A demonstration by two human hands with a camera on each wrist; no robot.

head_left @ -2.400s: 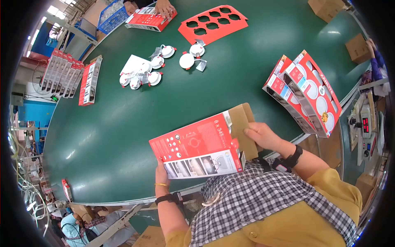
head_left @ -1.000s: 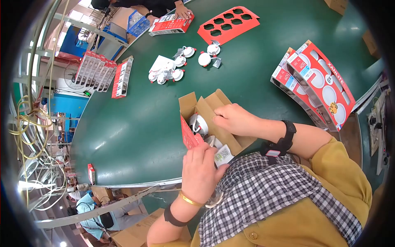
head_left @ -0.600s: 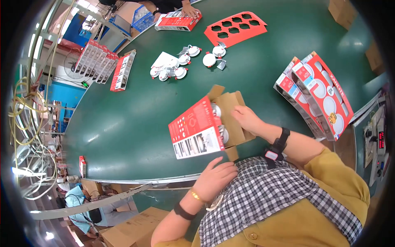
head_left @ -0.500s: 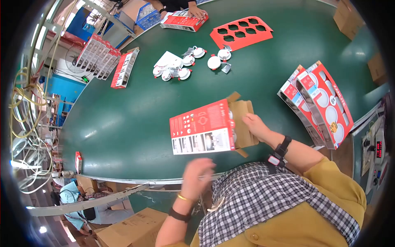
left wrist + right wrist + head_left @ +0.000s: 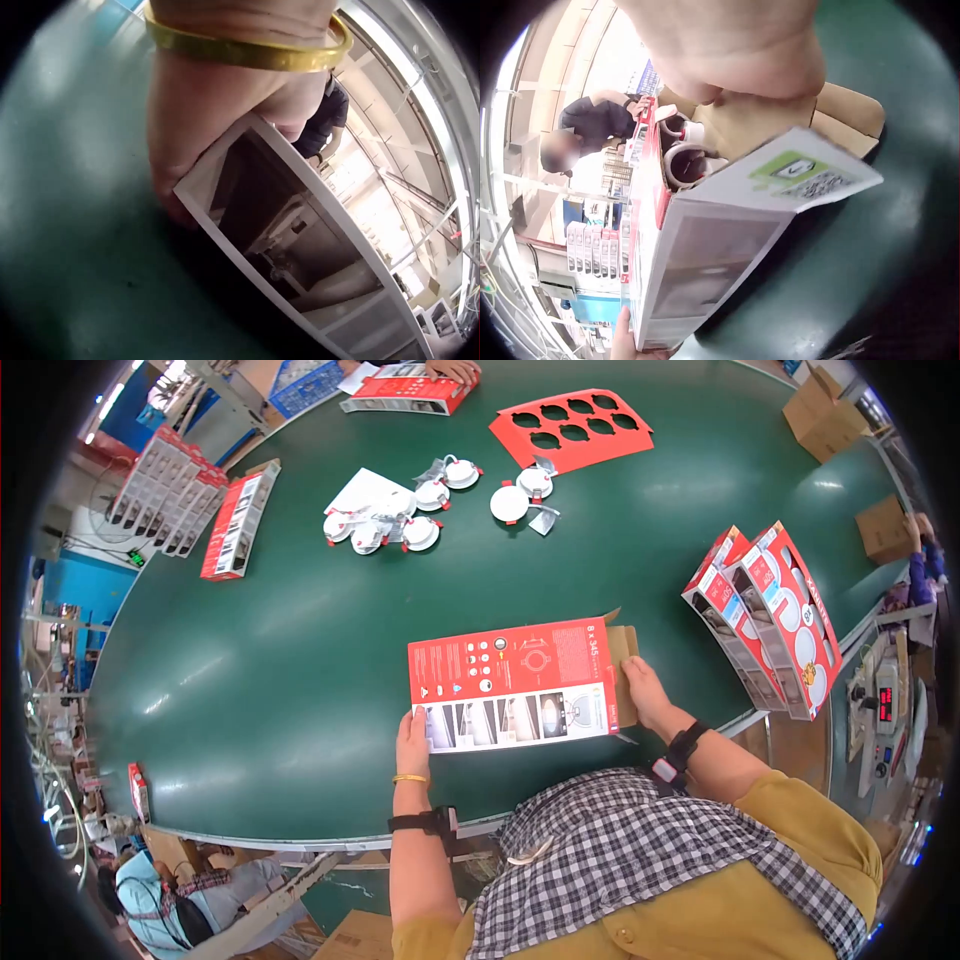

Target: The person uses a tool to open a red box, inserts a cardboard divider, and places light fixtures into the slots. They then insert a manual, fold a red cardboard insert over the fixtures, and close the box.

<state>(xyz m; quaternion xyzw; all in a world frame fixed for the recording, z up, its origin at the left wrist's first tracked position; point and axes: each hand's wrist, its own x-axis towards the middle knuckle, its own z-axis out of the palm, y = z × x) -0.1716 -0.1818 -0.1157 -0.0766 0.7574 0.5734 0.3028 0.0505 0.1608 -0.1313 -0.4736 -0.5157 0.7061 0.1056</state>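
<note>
A red and white printed box (image 5: pixel 515 685) lies lengthwise before the person, its right end open with brown flaps out. The left hand (image 5: pixel 413 745) grips the box's closed left end; the left wrist view shows that hand (image 5: pixel 225 112) wrapped round the end, thumb and fingers on opposite sides. At the open end, the right hand (image 5: pixel 645 692) holds the brown flap (image 5: pixel 622 675). In the right wrist view, white round lamps (image 5: pixel 684 161) show inside the box beneath the right hand (image 5: pixel 735 52), and a white side flap with a printed code (image 5: pixel 810 180) sticks outward.
Two upright red boxes (image 5: pixel 785 625) lean together at right. Several white lamps (image 5: pixel 420 532) lie mid-table near a red card with round holes (image 5: pixel 575 432). More boxes (image 5: pixel 240 520) stand at left. Across the green table (image 5: pixel 300 630), another person's hand (image 5: pixel 455 370) rests on a box.
The left hand has come from in front of the box to its left end and grips it. The box has turned nearly level, its printed face towards the head camera; the right hand stays at the flap.
</note>
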